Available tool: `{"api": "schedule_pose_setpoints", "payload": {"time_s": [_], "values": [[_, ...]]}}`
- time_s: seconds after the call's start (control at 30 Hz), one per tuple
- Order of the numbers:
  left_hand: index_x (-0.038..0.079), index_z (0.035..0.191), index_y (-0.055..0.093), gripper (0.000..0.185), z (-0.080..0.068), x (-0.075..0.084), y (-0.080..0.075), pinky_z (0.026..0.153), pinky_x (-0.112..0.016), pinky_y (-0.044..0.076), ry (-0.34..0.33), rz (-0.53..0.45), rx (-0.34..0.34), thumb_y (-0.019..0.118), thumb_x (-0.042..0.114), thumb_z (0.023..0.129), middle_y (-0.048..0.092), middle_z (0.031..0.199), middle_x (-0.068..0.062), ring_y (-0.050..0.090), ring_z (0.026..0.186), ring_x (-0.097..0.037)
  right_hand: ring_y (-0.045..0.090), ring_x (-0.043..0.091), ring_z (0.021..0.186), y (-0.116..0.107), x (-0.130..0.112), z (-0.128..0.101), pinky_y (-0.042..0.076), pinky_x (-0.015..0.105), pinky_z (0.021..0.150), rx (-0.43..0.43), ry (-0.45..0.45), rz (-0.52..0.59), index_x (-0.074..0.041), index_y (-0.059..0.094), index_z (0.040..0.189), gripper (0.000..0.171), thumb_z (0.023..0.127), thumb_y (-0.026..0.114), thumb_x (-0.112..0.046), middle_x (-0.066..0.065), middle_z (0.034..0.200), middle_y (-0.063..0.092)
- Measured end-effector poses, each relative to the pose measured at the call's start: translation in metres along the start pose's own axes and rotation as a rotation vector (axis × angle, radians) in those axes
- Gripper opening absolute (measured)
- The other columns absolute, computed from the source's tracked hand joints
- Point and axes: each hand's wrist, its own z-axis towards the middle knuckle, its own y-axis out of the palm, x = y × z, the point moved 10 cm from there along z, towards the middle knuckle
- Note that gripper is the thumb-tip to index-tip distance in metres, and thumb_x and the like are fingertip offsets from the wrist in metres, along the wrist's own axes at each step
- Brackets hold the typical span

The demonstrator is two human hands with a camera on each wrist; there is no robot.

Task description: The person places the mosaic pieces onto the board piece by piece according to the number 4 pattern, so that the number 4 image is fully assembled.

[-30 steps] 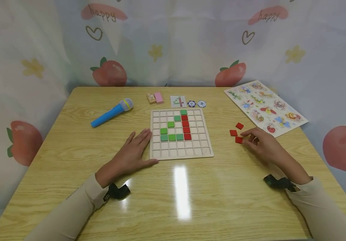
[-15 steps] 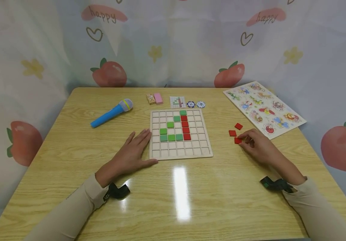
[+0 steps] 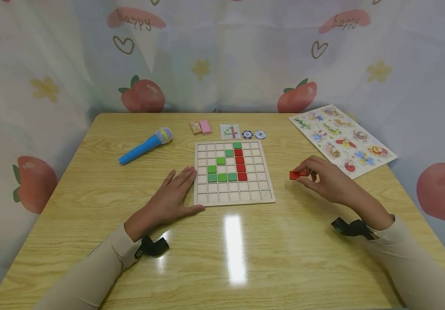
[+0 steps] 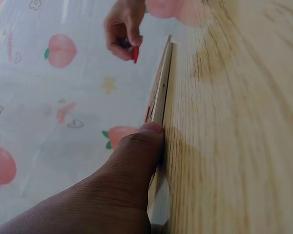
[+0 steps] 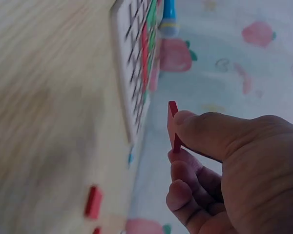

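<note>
My right hand (image 3: 326, 180) pinches a red square tile (image 5: 172, 127) between thumb and fingers, raised off the table to the right of the wooden grid board (image 3: 256, 196). Two more red tiles (image 5: 94, 202) lie on the table below it in the right wrist view; the hand mostly covers them in the head view. On the board, green tiles (image 3: 222, 177) form a slanted line and a row, beside a column of red tiles (image 3: 241, 168). My left hand (image 3: 169, 196) rests flat at the board's left edge, fingers extended, thumb touching the near left corner.
A blue toy microphone (image 3: 144, 146) lies at the left. Behind the board sit a small patterned box (image 3: 196, 127), a pink block (image 3: 205, 126), a pattern card (image 3: 230, 131) and two poker chips (image 3: 247, 134). An animal picture board (image 3: 342, 140) lies at the back right.
My right hand has taken up the nearest red tile and lifted it slightly leftward and away from me. My left hand and the grid board have stayed in place.
</note>
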Motion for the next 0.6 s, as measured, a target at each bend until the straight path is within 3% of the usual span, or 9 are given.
{"api": "schedule_pose_setpoints", "payload": {"time_s": [0.17, 0.37, 0.6], "values": [[0.010, 0.172, 0.018, 0.114, 0.000, -0.001, 0.001, 0.138, -0.056, 0.004, 0.009, 0.010, 0.006, 0.067, 0.074, 0.092, 0.016, 0.181, -0.007, 0.014, 0.170, -0.026, 0.057, 0.008, 0.080, 0.007, -0.037, 0.028, 0.054, 0.028, 0.065, -0.044, -0.105, 0.014, -0.015, 0.074, 0.109, 0.025, 0.090, 0.085, -0.004, 0.000, 0.101, 0.067], [0.009, 0.172, 0.018, 0.114, 0.000, 0.000, -0.001, 0.139, -0.055, 0.003, 0.009, 0.020, 0.010, 0.068, 0.074, 0.092, 0.016, 0.181, -0.007, 0.013, 0.170, -0.026, 0.060, 0.015, 0.085, 0.036, -0.064, 0.055, 0.058, 0.031, 0.070, -0.182, -0.101, 0.076, -0.014, 0.072, 0.105, 0.018, 0.093, 0.082, -0.005, 0.002, 0.111, 0.067], [0.009, 0.172, 0.018, 0.114, 0.001, -0.001, 0.000, 0.139, -0.054, 0.003, -0.002, 0.018, -0.002, 0.067, 0.073, 0.092, 0.016, 0.181, -0.007, 0.013, 0.170, -0.025, 0.060, 0.013, 0.092, 0.072, -0.083, 0.074, 0.058, 0.027, 0.076, -0.291, -0.119, 0.128, -0.017, 0.072, 0.100, 0.011, 0.096, 0.081, -0.013, 0.000, 0.114, 0.066]]}}
